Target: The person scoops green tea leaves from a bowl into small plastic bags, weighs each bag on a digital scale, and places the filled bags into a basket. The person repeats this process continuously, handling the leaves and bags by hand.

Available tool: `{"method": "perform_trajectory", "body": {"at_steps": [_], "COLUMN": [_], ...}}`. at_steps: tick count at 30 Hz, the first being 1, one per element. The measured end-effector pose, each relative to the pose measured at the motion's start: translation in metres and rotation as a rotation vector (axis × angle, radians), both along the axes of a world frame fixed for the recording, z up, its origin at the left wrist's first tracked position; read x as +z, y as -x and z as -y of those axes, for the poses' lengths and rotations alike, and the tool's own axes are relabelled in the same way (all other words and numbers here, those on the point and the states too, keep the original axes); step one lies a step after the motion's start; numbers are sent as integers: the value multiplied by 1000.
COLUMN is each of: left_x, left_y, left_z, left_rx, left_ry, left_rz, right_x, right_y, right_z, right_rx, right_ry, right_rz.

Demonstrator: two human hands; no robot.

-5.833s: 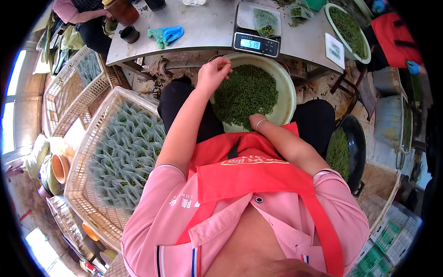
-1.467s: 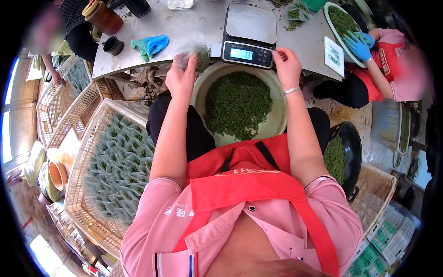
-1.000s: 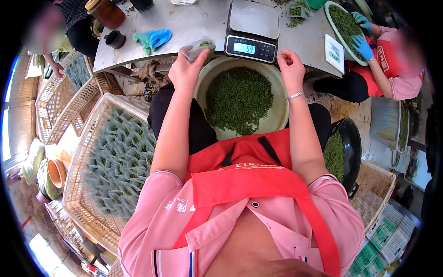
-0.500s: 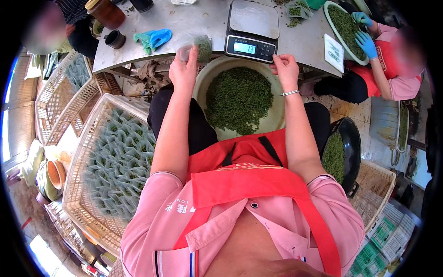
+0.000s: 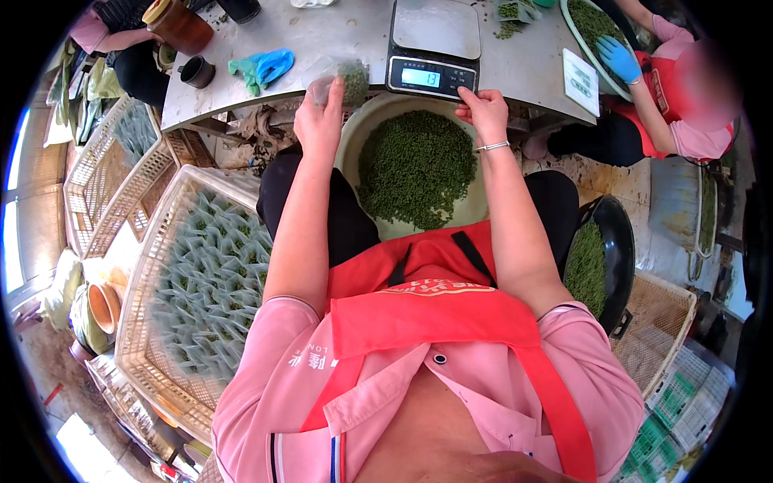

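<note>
My left hand point(image 5: 320, 121) is closed on a clear plastic bag point(image 5: 355, 82) of small green berries, held at the table's front edge. To the right of it, a digital scale point(image 5: 436, 34) with a lit display stands at that edge, and nothing lies on its pan. My right hand point(image 5: 488, 117) has its thumb and fingers pinched at the scale's front right corner. Below both hands, between my knees, sits a pale round basin point(image 5: 349, 153) with a heap of green berries point(image 5: 417, 167) in it.
A crate point(image 5: 138, 322) packed with filled bags stands at my left. On my right is a black pan point(image 5: 618, 266) of green berries. The metal table point(image 5: 346, 32) bears blue-green gloves point(image 5: 262, 71) and a dark mug point(image 5: 197, 72). A co-worker's gloved hand point(image 5: 618, 59) is over a basin at right.
My right hand stays at the scale's corner, while the view has shifted slightly. One of the co-worker's hands has drawn back from the basin. The person at far left has shifted.
</note>
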State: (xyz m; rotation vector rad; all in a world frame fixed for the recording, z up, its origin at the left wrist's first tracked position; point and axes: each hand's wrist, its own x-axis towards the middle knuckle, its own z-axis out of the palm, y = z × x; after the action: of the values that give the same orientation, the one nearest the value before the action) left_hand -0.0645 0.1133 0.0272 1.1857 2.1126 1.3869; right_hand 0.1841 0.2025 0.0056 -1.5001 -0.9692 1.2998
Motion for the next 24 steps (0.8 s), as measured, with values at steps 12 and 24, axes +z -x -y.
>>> {"method": "perform_trajectory", "body": {"at_steps": [12, 24], "left_x": [9, 17], "left_y": [-23, -50], "left_z": [55, 69], "left_rx": [-529, -870], "left_ry": [173, -112], "left_rz": [-478, -457], "right_x": [62, 51], "right_y": [2, 6], "right_z": [85, 94], "right_rx": [582, 803], "right_ry": [-318, -398], "right_rz": [36, 517]}}
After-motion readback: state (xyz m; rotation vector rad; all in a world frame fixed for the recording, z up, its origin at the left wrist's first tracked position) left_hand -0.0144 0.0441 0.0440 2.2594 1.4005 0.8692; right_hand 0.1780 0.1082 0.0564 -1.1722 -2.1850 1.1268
